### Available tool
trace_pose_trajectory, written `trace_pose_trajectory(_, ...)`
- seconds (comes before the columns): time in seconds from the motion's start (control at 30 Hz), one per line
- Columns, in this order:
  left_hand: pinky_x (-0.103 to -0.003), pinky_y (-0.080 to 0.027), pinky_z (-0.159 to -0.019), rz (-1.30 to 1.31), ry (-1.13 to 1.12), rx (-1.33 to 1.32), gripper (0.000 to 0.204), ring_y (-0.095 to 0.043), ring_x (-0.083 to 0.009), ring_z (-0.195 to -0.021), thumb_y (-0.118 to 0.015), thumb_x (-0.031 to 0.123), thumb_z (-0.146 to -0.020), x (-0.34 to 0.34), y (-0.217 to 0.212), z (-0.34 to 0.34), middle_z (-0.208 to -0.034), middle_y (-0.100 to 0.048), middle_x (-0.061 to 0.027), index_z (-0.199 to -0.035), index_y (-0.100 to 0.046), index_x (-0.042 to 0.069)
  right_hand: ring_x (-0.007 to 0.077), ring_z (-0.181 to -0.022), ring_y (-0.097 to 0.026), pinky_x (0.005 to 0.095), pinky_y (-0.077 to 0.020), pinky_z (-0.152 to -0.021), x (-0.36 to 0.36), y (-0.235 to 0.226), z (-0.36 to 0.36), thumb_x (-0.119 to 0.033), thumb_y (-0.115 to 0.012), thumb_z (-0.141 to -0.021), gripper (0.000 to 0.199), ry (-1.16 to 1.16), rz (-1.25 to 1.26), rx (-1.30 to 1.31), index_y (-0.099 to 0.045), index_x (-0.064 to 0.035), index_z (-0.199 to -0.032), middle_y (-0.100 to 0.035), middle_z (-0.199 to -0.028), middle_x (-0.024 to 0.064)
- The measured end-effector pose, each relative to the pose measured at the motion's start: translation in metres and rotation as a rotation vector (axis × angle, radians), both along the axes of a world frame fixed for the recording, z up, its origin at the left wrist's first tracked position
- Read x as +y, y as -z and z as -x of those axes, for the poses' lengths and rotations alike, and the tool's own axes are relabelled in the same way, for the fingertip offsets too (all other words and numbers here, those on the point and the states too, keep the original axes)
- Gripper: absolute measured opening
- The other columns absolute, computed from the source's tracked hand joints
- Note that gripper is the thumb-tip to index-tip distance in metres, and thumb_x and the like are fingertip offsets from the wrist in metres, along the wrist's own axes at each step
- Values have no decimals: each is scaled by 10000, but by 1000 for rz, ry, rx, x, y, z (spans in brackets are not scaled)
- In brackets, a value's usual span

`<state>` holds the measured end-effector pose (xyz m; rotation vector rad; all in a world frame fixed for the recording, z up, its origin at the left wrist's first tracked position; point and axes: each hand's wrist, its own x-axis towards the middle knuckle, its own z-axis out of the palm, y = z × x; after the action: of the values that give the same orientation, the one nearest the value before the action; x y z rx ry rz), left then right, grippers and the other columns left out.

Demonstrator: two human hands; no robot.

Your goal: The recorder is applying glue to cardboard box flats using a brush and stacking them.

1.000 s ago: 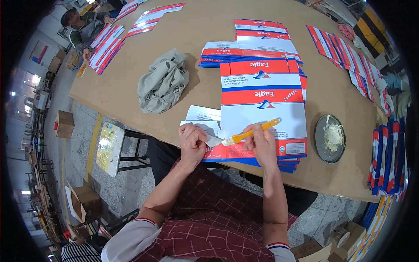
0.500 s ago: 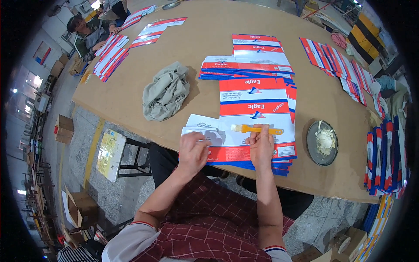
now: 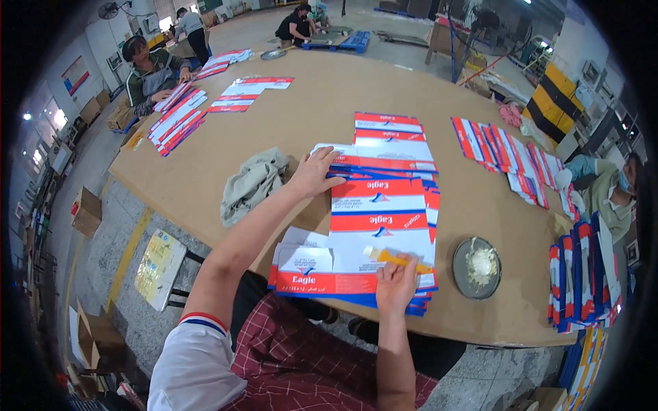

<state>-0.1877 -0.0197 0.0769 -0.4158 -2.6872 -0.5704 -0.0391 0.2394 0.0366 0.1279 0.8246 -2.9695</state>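
Note:
My left hand [image 3: 317, 172] reaches forward to the left end of a far stack of flat red, white and blue cartons [image 3: 394, 152]. Its fingers are apart and touch the cartons there. Between the fingers of my right hand [image 3: 396, 282] is a small brush [image 3: 406, 261] with a yellow handle and pale bristles. The brush is held over a nearer stack of the same flat cartons [image 3: 377, 240], whose left part has a white flap. To the right stands a round grey dish [image 3: 458, 282] with white paste [image 3: 482, 263] in it.
A crumpled grey-green cloth [image 3: 253, 185] lies left of the cartons. More flat cartons [image 3: 504, 154] lie at the right, and folded ones [image 3: 582, 274] stand at the right edge. Co-workers sit at the left [image 3: 151, 79] and right [image 3: 610, 198]. A stool [image 3: 159, 267] stands left of the table.
My left hand has moved from the near cartons forward to the far stack. My right hand keeps the brush, now tilted more. The view has shifted and shows more of the room.

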Motion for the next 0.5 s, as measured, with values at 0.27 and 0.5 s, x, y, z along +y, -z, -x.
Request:
trace_pose_trajectory(0.27,-512,-248,-997,40,-88,44,677,-287,-335,-1264,-598,438,-780,1,12,13,-1346,-324,-190,-1299,-367,70,112,-563,-414,255,-363,-564,32,10,-19,-369,-387,-940,326,273,-322,64,-515,-72,-903,-433,-618,12)
trace_pose_trajectory(0.5,-480,-269,-999,-203,-48,-79,736,-291,-401,-1237,-728,346,-668,-4,18,-218,-1344,-282,-230,-1274,-402,84,136,-704,-515,264,-418,-681,107,22,-8,-369,-395,-940,352,563,-754,166,-489,-39,-1018,-526,-747,57)
